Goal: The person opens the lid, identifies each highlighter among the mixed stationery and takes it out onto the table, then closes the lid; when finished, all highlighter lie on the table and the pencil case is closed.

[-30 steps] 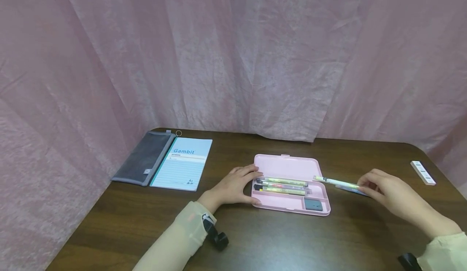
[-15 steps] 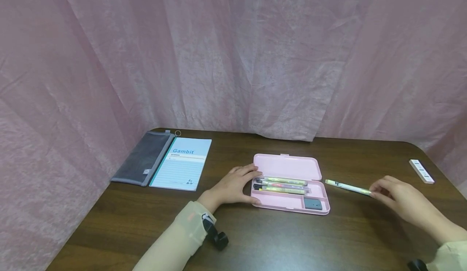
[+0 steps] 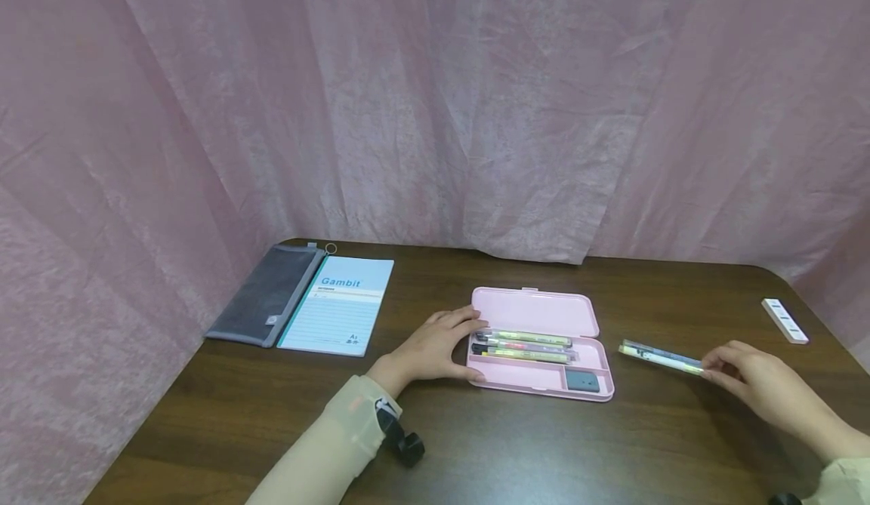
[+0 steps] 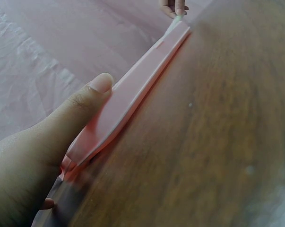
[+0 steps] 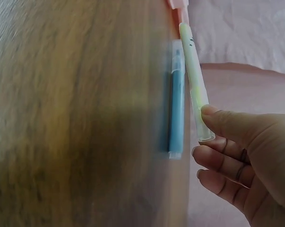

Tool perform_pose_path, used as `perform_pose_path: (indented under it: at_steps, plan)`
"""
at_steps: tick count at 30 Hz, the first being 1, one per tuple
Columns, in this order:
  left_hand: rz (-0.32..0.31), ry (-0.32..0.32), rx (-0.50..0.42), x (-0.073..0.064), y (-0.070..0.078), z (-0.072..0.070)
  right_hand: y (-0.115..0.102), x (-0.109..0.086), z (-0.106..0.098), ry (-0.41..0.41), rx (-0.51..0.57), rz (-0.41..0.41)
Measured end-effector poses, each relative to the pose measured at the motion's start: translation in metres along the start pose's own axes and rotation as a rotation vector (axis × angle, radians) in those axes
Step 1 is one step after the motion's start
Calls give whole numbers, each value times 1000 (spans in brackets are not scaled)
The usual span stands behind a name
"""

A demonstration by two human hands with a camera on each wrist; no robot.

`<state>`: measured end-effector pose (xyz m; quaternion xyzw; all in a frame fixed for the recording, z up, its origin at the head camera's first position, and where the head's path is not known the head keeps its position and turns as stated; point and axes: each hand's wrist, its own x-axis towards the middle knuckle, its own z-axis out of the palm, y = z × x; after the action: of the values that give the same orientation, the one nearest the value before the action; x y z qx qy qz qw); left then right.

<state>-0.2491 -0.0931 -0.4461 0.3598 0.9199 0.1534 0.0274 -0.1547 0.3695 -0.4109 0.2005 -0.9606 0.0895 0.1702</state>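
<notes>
A pink pencil case point(image 3: 535, 312) lies unfolded on the table with several pens point(image 3: 523, 355) in its long compartment and a dark grey eraser point(image 3: 582, 380) in a small one. My left hand point(image 3: 431, 348) grips the case's left end between thumb and fingers; the left wrist view has the thumb point(image 4: 85, 101) against its side. Right of the case, my right hand point(image 3: 757, 386) pinches one end of a white and yellow-green pen point(image 5: 195, 71) between thumb and fingers. Beside that pen, a blue pen point(image 5: 177, 113) with a clear cap lies on the table.
A notebook point(image 3: 340, 309) with a light blue cover lies at the left, against a dark grey zip pouch point(image 3: 268, 294). Near the right edge of the wooden table point(image 3: 476, 452) is a small white strip point(image 3: 785, 321). A pink curtain point(image 3: 435, 112) hangs behind.
My right hand has moved right and slightly toward me with the white and yellow-green pen, away from the pencil case, over the blue pen. My left hand stays on the case.
</notes>
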Motion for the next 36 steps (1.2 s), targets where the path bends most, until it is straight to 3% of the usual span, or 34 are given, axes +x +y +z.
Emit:
perform_pose_path:
  at_steps: [16, 26, 36]
  plan:
    - [14, 10, 23, 0, 2, -2, 16, -9, 12, -21, -9, 36]
    - [-8, -13, 11, 0, 3, -3, 17, -8, 11, -63, -2, 70]
    - [-8, -14, 10, 0, 2, -3, 15, -9, 9, -53, 6, 64]
